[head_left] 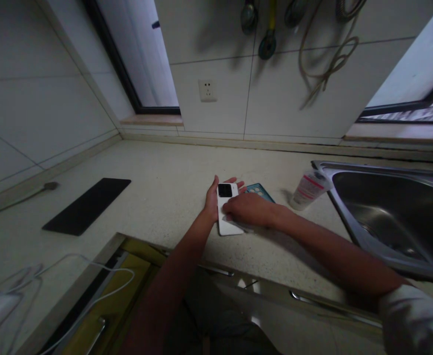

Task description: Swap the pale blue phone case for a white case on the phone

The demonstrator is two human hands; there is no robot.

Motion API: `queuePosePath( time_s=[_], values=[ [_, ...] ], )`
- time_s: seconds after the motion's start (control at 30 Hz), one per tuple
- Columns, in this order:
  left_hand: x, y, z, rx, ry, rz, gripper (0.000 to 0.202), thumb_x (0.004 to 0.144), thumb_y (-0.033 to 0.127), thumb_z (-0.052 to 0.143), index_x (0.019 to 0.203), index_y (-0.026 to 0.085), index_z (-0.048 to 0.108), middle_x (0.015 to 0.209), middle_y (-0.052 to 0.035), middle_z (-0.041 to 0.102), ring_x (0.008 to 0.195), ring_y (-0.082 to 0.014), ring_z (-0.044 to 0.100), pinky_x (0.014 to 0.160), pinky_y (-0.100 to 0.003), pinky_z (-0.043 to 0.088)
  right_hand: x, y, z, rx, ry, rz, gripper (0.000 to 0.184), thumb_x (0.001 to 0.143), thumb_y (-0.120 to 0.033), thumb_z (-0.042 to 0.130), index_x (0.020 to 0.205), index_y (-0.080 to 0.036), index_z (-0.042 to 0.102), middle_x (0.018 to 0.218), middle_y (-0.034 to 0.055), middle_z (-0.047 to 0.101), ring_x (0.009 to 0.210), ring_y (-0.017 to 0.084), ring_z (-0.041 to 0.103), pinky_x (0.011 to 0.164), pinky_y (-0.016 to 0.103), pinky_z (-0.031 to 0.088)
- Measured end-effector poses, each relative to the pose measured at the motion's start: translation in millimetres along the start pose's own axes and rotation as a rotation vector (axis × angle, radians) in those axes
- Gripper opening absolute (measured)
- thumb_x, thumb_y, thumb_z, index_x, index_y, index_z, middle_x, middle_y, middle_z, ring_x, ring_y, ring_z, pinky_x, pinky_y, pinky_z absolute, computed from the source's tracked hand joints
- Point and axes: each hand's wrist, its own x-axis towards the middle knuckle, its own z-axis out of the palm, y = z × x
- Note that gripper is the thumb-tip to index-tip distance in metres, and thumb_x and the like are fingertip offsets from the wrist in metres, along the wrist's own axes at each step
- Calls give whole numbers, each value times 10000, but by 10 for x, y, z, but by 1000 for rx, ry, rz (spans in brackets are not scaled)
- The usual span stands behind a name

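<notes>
Black, flat and rectangular: a panel is seen at far left on the pale speckled counter, well apart from both hands. Next to the right, the left hand, palm up. A white phone is cradled in it, back upward; thumb lies along the left edge, fingertips emerge past the upper right edge, spread rather than curled over.

Phone's long axis is directed away from the body, dark camera block at the far end, lower end toward the counter's front. This axis is crossed from the right by the right hand, its fingers bent over the middle of the phone's back, below the camera block. Left hand is under the phone, right above it. Whether the right fingertips are pinching the pale translucent piece beneath them cannot be told; blurred.

Just beyond the right hand, a teal case, partly hidden. Farther right, a tilted clear cup, then the steel sink.
</notes>
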Motion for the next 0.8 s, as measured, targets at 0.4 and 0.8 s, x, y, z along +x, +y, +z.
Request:
queuePosePath(
  time_s=[0.4,0.8],
  values=[
    [-8,9,-1,8,-23,-19,624,947,599,413,1308,116,574,1258,-233,657,1181,-356,631,1020,-535,442,-132,254,-133,-14,-148,114,240,867,-182,561,996,-136,758,951,147,759,810,235,700,620,277,396],
    [-9,12,4,20,-8,-25,608,950,587,417,1293,113,584,1232,-230,669,1165,-355,640,1013,-539,443,-100,231,-134,-33,-152,140,280,900,-199,519,1031,-105,748,1013,185,753,871,266,715,638,291,435]
  ],
)
